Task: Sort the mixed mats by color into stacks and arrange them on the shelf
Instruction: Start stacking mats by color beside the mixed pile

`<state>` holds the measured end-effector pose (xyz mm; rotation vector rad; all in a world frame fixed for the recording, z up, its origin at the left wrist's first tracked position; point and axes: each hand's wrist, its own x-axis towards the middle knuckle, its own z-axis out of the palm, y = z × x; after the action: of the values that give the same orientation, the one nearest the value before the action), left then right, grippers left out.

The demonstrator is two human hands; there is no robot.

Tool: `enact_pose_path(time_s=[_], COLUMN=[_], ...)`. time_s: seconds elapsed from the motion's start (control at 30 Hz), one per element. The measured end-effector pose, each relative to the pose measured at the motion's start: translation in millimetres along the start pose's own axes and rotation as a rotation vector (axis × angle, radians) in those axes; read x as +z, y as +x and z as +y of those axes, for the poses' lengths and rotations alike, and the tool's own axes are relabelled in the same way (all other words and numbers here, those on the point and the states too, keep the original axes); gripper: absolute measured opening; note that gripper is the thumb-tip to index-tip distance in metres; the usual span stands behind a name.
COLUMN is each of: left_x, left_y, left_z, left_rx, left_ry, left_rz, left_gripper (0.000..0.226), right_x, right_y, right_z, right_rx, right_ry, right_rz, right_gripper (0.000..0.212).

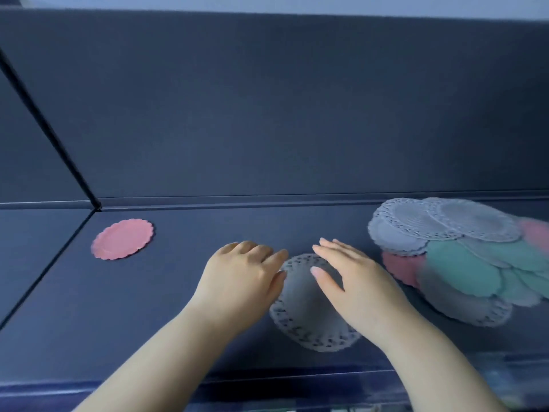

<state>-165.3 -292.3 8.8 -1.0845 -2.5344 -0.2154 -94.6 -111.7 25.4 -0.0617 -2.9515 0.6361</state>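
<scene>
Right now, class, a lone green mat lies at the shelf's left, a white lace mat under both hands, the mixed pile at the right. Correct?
One slip: the head view shows the lone mat is pink, not green. The white lace mat does lie under the left hand and right hand, the mixed pile at the right.

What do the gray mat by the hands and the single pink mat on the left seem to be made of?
Gray mat: probably silicone or soft PVC, matte; its rim is pierced like lace and lies flat. Pink mat: likely the same, matte, with a solid scalloped rim. Paper cannot be excluded for the gray one.
</scene>
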Motion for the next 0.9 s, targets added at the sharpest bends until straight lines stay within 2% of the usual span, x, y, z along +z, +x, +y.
enact_pose_path(time_s=[0.27, 0.43, 0.53, 0.63, 0.73, 0.9], left_x=[24.8, 43.4, 54.4, 65.2, 72.0, 68.8], left_y=[81.8, 114.3, 120.0, 124.2, 129.2, 139.8], left_z=[162.7, 240.0, 265.5, 277.7, 281.0, 281.9], left_rx=[-0.036, -0.07, -0.079, -0.082, -0.133, -0.201], left_ry=[-0.079, -0.111, -0.114, -0.074, -0.107, -0.182], left_rz=[-0.079, -0.051, -0.093, -0.141, -0.232, -0.275], left_gripper=[0.035, 0.034, 0.036, 0.026, 0.044, 0.055], right_x=[-87.8, -122.3, -131.1, -135.5, -137.9, -134.0], right_y=[-45.1, -69.4, -79.0, -83.1, -78.7, -52.7], right_z=[156.9, 236.2, 264.9, 285.5, 295.1, 285.9], right_rx=[0.049, 0.088, 0.086, 0.082, 0.062, -0.03], right_ry=[-0.075, -0.122, -0.105, -0.085, -0.065, -0.047], right_rz=[0.057, 0.053, -0.002, -0.018, 0.004, -0.021], right_gripper=[0.045, 0.045, 0.045, 0.045, 0.044, 0.042])
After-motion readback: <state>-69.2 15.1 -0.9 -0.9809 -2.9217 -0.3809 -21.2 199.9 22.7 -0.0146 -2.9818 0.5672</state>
